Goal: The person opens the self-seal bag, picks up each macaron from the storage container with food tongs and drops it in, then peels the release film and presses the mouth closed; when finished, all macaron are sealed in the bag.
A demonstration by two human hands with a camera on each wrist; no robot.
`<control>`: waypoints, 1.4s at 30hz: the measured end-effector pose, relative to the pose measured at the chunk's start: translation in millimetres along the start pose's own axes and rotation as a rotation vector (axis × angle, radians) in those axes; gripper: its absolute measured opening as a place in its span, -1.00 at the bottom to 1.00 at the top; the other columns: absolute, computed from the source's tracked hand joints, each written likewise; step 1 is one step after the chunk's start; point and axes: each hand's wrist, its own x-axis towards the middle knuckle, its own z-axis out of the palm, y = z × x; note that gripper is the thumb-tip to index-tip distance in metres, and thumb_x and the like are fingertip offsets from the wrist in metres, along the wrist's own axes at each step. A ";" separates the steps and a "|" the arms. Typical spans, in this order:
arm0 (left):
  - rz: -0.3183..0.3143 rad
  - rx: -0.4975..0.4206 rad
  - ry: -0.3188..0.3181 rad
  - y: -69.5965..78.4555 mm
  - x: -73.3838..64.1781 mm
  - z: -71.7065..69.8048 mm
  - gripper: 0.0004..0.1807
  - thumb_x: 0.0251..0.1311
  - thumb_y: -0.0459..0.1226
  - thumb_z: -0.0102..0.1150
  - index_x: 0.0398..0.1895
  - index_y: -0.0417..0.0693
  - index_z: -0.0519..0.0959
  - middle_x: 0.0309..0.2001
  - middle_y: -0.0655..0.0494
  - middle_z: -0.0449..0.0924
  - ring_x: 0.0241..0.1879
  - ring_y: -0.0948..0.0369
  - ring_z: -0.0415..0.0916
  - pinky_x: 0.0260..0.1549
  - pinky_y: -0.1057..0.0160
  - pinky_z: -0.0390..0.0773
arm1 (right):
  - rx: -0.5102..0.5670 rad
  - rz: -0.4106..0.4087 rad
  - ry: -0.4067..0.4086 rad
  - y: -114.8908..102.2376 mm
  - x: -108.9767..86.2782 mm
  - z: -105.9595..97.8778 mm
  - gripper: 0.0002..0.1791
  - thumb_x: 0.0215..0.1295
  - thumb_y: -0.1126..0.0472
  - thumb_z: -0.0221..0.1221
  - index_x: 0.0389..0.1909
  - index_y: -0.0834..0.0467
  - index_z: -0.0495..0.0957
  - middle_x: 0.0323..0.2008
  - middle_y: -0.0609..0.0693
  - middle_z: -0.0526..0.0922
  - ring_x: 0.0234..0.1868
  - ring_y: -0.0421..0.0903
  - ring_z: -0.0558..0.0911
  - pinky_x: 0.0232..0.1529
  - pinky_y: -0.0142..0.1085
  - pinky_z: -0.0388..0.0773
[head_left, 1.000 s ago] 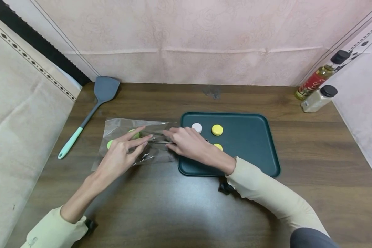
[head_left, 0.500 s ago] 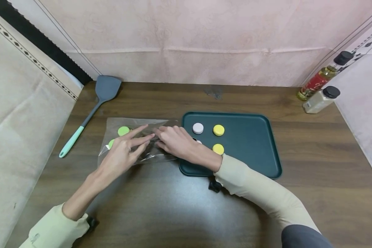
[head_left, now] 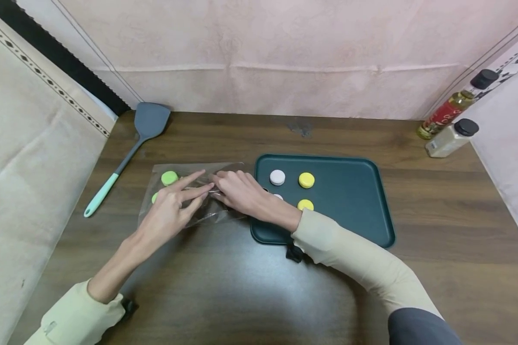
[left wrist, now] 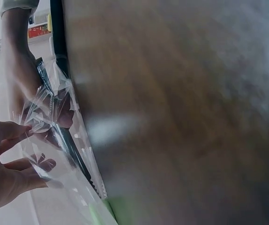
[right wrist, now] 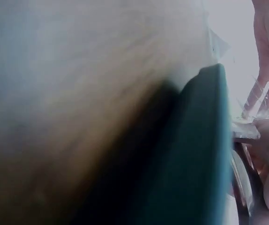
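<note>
Left hand (head_left: 168, 206): fingers spread wide, nearly straight, tips touching clear bag (head_left: 207, 211); probably to keep its mouth apart.
Right hand (head_left: 243, 194): grip holding metal tongs (left wrist: 76, 154), arms reaching into the mouth.
Green discs (head_left: 170, 178): inside the bag, on tabletop (head_left: 224, 287).
Tray (head_left: 349, 201): just beside, bearing white (head_left: 277, 178) and yellow discs (head_left: 306, 180); closeness likely shortens the reach.

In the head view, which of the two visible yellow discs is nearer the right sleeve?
The lower yellow disc: it shows right beside the right sleeve, while the upper yellow disc lies farther up the tray.
</note>
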 end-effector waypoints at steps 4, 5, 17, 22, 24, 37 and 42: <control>-0.010 -0.006 0.019 -0.2 1.0 -0.8 -0.68 0.47 -0.48 0.34 0.21 -0.18 0.79 0.44 -0.33 0.58 -0.68 0.46 0.06 -0.70 0.37 0.31 | -0.001 0.001 -0.002 -0.4 1.8 0.6 -0.64 0.67 0.14 0.26 0.29 0.26 0.66 -0.06 0.12 0.79 -0.39 -0.13 0.70 -0.45 -0.36 0.64; -0.013 -0.008 0.021 -0.3 1.1 -0.9 -0.68 0.47 -0.48 0.34 0.21 -0.17 0.79 0.44 -0.33 0.58 -0.69 0.47 0.05 -0.71 0.38 0.31 | 0.002 0.002 -0.002 -0.6 1.9 0.6 -0.64 0.66 0.14 0.26 0.29 0.26 0.66 -0.06 0.12 0.79 -0.39 -0.13 0.69 -0.45 -0.37 0.63; -0.029 0.003 0.022 -0.1 0.2 -1.4 -0.68 0.47 -0.46 0.35 0.21 -0.15 0.80 0.43 -0.32 0.59 -0.69 0.48 0.03 -0.72 0.40 0.28 | 0.042 0.010 -0.018 -2.0 1.9 -1.3 -0.60 0.66 0.10 0.26 0.32 0.25 0.64 -0.02 0.14 0.79 -0.35 -0.13 0.70 -0.39 -0.36 0.68; -0.024 0.001 0.020 0.7 0.7 -0.9 -0.68 0.47 -0.47 0.35 0.22 -0.17 0.79 0.43 -0.34 0.59 -0.71 0.50 0.03 -0.74 0.41 0.30 | 0.055 0.056 -0.065 1.0 -12.3 -22.0 -0.50 0.62 0.09 0.32 0.42 0.25 0.60 0.05 0.17 0.79 -0.34 -0.14 0.72 -0.39 -0.40 0.68; -0.023 0.000 0.018 0.9 1.1 -1.0 -0.68 0.48 -0.46 0.34 0.23 -0.18 0.78 0.42 -0.34 0.59 -0.72 0.50 0.02 -0.75 0.42 0.30 | 0.060 0.075 -0.084 4.9 -23.9 -34.4 -0.46 0.61 0.09 0.33 0.45 0.27 0.57 0.09 0.20 0.77 -0.37 -0.14 0.73 -0.43 -0.41 0.66; -0.024 -0.003 0.007 1.9 4.6 2.8 -0.70 0.45 -0.48 0.36 0.19 -0.22 0.80 0.42 -0.37 0.58 -0.71 0.48 0.00 -0.73 0.40 0.24 | 0.079 0.161 0.035 44.4 -159.7 -83.6 -0.45 0.42 0.12 0.50 0.35 0.22 0.66 -0.23 0.07 0.72 -0.48 -0.24 0.48 -0.52 -0.40 0.41; -0.033 -0.005 0.001 2.7 3.9 3.6 -0.69 0.45 -0.48 0.36 0.19 -0.22 0.79 0.43 -0.38 0.57 -0.72 0.49 -0.01 -0.74 0.42 0.25 | 0.040 0.172 0.133 51.2 -203.3 -95.3 -0.40 0.29 0.15 0.60 0.32 0.17 0.69 -0.37 -0.08 0.61 -0.47 -0.29 0.45 -0.51 -0.42 0.42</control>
